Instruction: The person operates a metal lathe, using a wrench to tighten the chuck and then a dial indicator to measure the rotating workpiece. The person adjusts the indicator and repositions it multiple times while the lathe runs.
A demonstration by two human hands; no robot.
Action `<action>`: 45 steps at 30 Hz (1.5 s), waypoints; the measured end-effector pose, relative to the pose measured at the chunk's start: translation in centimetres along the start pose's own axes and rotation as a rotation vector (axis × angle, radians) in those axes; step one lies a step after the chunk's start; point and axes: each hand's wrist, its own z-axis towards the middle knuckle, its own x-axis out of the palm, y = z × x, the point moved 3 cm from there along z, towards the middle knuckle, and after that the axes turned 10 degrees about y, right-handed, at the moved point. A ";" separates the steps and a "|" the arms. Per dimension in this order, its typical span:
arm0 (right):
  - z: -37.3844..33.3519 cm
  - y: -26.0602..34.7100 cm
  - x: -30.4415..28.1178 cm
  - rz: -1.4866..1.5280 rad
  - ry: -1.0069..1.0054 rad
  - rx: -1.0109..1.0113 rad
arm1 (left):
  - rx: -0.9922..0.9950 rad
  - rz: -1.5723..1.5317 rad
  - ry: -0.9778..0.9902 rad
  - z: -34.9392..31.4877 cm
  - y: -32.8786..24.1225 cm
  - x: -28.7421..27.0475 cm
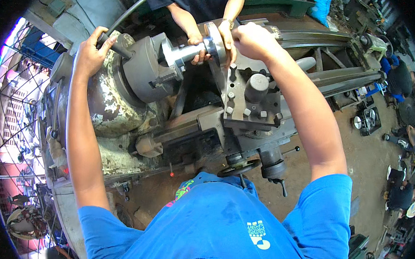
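Grey metal fills the left hand (91, 54), upper left of the frame: thumb and fingers close around a chuck key (121, 50) whose end meets the side of the chuck (144, 77), and a long rod (140, 2) slants from near the grip to the top edge. At upper centre, the right hand (253, 42) shows mostly its back with the fingers turned under, so I cannot tell what it holds; it sits just beside a shiny flanged workpiece (215, 44). That piece lies right of the chuck, its shaft pointing toward it, with a co-worker's hands (194, 38) on shaft and disc. Farther out, a square tool post (257, 88) stands near the frame's centre, and below it hangs a dark handwheel (237, 168)
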 end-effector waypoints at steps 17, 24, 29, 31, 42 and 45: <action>-0.7 0.2 -1.6 0.258 -0.312 0.101 | 0.128 0.046 -0.274 -15.8 -5.0 7.2; -0.3 0.1 -1.2 0.244 -0.213 0.110 | 0.149 0.039 -0.262 -20.1 -5.1 12.3; -0.2 0.2 -1.0 0.230 -0.177 0.109 | 0.078 -0.194 -0.325 -22.4 -5.1 16.3; -0.2 0.2 -1.0 0.224 -0.172 0.107 | 0.040 -0.104 -0.262 -23.5 -4.8 17.7; 1.1 2.0 -0.9 0.251 -0.093 0.025 | -0.171 -0.325 -0.487 -29.5 -6.1 15.9; 2.8 3.2 -0.9 0.305 -0.013 -0.016 | -0.350 -0.301 -0.515 -27.8 -5.1 12.1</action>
